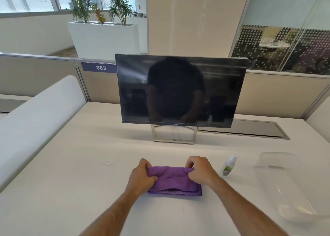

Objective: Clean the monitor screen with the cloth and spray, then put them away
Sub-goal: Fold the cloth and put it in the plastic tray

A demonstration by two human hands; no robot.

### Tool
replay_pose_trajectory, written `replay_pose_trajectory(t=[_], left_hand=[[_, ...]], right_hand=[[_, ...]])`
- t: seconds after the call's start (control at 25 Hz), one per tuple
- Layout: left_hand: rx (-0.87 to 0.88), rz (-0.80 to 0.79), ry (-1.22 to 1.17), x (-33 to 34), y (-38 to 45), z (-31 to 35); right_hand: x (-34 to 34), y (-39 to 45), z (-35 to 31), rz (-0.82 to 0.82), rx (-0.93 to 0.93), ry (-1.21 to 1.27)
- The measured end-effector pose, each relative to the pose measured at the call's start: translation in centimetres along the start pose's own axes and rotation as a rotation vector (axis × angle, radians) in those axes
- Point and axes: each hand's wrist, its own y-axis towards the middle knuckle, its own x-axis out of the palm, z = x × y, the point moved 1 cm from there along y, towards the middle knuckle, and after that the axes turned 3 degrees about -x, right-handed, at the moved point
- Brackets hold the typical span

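A purple cloth (174, 181) lies folded on the white desk (80, 173) in front of me. My left hand (142, 175) pinches its left edge and my right hand (200, 169) pinches its upper right corner. A small white spray bottle (228, 165) with a green label stands upright just right of my right hand. The dark monitor (180, 91) stands on a silver stand at the middle of the desk, screen off and facing me.
A clear plastic container (289, 185) lies on the desk at the right. A grey cable tray (250, 129) is set in the desk behind the monitor. Low partitions enclose the desk; a white planter (105, 39) stands beyond.
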Motion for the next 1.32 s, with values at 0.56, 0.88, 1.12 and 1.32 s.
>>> replay_pose_trajectory(t=[0.56,0.88,1.12,1.32], left_hand=[[0.314,0.067,-0.317,-3.0,4.8,20.5],[0.478,-0.228,-0.132,9.1,4.4,32.0],[0.623,-0.443,0.198,19.5,2.9,36.0],[0.758,-0.495,0.442,25.1,2.2,37.0]], right_hand=[[-15.1,-4.8,0.4,0.276,0.033,0.375],[-21.2,-9.6,12.4,0.342,0.305,0.345],[-21.8,-13.1,19.3,0.243,0.551,0.123],[-20.2,-14.0,22.4,0.129,0.646,-0.202]])
